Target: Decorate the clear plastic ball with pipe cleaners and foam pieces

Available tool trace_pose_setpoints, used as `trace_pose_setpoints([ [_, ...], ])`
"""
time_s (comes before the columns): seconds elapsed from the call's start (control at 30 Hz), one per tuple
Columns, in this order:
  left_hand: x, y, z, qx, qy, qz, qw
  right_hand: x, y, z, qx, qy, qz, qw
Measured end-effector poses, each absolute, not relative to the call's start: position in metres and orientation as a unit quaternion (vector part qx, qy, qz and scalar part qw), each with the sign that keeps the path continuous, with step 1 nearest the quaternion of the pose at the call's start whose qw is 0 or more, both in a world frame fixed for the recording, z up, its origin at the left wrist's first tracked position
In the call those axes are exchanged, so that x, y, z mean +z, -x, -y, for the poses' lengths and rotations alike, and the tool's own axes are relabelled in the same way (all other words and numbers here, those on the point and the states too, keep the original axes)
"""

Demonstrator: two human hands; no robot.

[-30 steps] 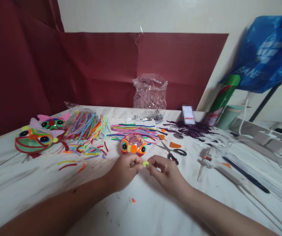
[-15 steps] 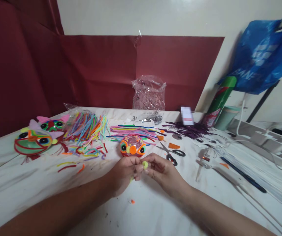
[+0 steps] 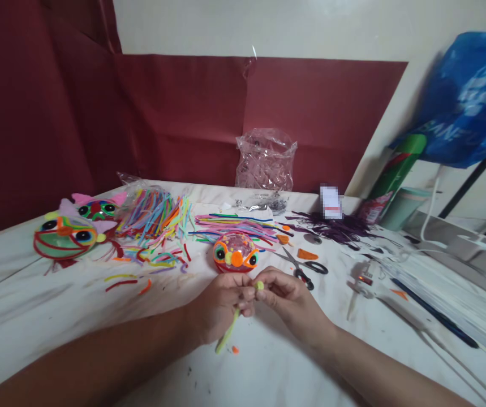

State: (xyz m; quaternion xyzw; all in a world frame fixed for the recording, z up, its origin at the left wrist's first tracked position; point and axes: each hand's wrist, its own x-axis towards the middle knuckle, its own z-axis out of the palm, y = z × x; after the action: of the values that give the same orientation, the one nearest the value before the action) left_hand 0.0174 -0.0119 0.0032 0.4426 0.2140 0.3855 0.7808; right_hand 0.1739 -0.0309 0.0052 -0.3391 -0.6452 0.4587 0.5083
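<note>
Both hands meet over the marble-patterned table, pinching one yellow-green pipe cleaner (image 3: 227,334). My left hand (image 3: 226,299) is closed on it, and its straight tail hangs below the fingers. My right hand (image 3: 287,297) is closed at its other end, which is coiled into a small roll between thumb and finger. Just behind the hands sits a round, clear decorated head (image 3: 236,252) with big eyes, an orange nose and pipe-cleaner outlines. Black-handled scissors (image 3: 302,265) lie open beyond my right hand.
Two finished-looking heads, a green one (image 3: 62,246) and a pink-eared one (image 3: 98,209), stand at left. Behind are bundled pipe cleaners (image 3: 153,212) and purple strips (image 3: 336,226). A glue gun (image 3: 395,302), a dark pen-like stick (image 3: 433,311) and a power strip (image 3: 459,243) lie at right.
The view has shifted slightly, so things appear further right. More of the pipe cleaner's tail now shows under my left hand; the coil stays between the fingers.
</note>
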Motion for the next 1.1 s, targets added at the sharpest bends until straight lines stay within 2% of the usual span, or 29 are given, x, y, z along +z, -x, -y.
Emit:
trace_pose_setpoints([
  [0.17, 0.003, -0.018, 0.011, 0.398, -0.431, -0.225, 0.778, 0.007, -0.173, 0.03, 0.454, 0.349, 0.65, 0.499],
  [0.3, 0.008, -0.017, 0.01, 0.418, -0.447, -0.26, 0.747, 0.006, -0.171, 0.027, 0.538, 0.293, 0.615, 0.497],
  [0.37, 0.013, -0.015, 0.01, 0.451, -0.45, -0.299, 0.71, 0.005, -0.17, 0.026, 0.57, 0.284, 0.594, 0.491],
  [0.5, 0.014, -0.009, 0.005, 0.511, -0.453, -0.386, 0.62, -0.001, -0.17, 0.023, 0.55, 0.342, 0.572, 0.503],
  [0.67, 0.005, 0.004, -0.006, 0.556, -0.459, -0.448, 0.528, -0.014, -0.166, 0.018, 0.573, 0.336, 0.563, 0.492],
  [1.1, 0.002, 0.006, -0.008, 0.586, -0.452, -0.443, 0.506, -0.015, -0.161, 0.02, 0.614, 0.333, 0.557, 0.45],
])
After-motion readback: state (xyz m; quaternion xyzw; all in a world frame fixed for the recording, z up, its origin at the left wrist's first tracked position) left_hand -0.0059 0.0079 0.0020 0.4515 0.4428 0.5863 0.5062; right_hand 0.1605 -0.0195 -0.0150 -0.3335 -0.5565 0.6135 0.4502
